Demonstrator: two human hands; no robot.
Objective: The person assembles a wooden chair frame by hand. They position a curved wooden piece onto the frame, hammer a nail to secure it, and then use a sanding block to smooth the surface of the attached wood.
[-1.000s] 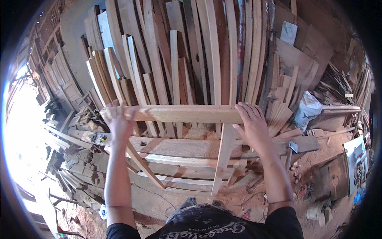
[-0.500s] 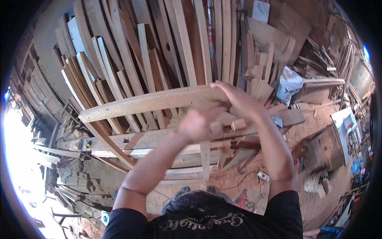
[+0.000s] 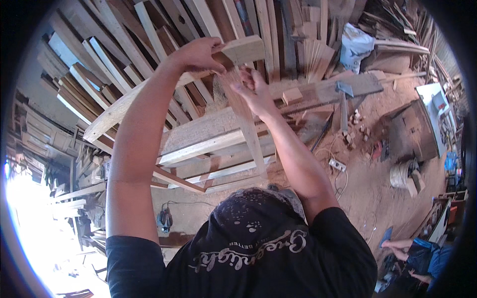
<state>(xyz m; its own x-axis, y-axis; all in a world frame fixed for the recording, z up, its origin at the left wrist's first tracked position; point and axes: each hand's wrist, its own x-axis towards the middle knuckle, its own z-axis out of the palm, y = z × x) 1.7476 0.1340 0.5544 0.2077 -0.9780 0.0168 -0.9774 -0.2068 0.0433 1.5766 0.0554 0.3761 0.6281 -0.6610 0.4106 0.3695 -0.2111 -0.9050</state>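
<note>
Head-worn fisheye, looking steeply down

pale wooden plank (image 3: 149,97), tilted, end raised

left hand (image 3: 198,53): you're gripping the long plank (image 3: 149,97) near its end
right hand (image 3: 253,87): closed around the upright leg (image 3: 248,126)

Two hands (image 3: 198,52), one plank (image 3: 149,94), one frame (image 3: 213,144).
</note>
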